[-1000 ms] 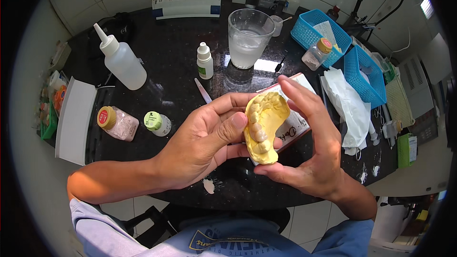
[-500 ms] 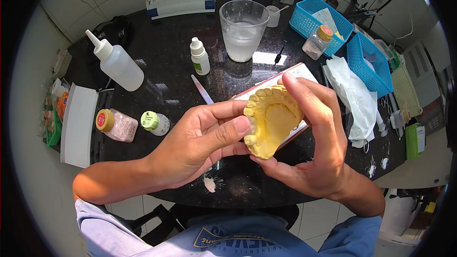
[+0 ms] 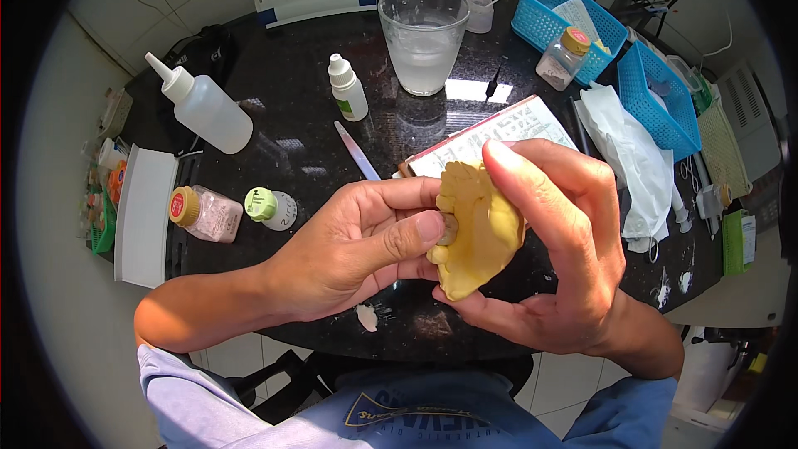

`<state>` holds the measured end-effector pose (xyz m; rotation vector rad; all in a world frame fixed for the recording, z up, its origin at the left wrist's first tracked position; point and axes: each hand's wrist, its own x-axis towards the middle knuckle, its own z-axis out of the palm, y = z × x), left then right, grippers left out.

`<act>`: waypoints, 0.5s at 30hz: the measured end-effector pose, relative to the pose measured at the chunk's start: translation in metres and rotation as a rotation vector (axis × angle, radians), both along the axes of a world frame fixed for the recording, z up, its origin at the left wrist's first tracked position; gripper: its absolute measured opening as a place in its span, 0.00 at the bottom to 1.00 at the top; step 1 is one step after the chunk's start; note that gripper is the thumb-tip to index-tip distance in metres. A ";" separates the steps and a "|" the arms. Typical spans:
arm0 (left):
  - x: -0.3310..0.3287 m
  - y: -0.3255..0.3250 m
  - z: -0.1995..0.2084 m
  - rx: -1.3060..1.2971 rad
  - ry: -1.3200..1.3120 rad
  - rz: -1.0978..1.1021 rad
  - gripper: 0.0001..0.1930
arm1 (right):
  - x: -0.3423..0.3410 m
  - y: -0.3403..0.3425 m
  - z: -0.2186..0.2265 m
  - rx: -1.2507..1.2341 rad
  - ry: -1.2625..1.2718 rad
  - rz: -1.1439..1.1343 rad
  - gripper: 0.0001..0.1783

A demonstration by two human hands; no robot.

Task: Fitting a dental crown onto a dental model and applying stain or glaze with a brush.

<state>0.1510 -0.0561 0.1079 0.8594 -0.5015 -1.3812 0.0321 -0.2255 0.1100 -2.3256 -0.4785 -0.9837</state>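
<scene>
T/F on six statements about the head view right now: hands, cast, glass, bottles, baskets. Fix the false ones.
1. The left hand and right hand both touch the yellow dental cast. True.
2. The glass is empty. False: the glass has liquid in it.
3. The pointed-nozzle bottle is left of the glass. True.
4. The green-capped jar is right of the cast. False: the green-capped jar is left of it.
5. Two blue baskets are on the right side. True.
6. The dropper bottle lies on its side. False: the dropper bottle stands upright.
</scene>
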 end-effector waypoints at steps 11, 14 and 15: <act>0.003 0.003 0.003 -0.057 0.134 0.027 0.27 | -0.004 -0.007 -0.001 0.109 0.177 0.028 0.51; 0.004 -0.001 0.004 -0.066 0.143 0.059 0.27 | -0.004 -0.010 -0.006 0.350 0.289 0.069 0.51; 0.006 0.001 0.002 -0.087 0.148 0.043 0.24 | -0.003 -0.010 -0.007 0.401 0.314 0.111 0.52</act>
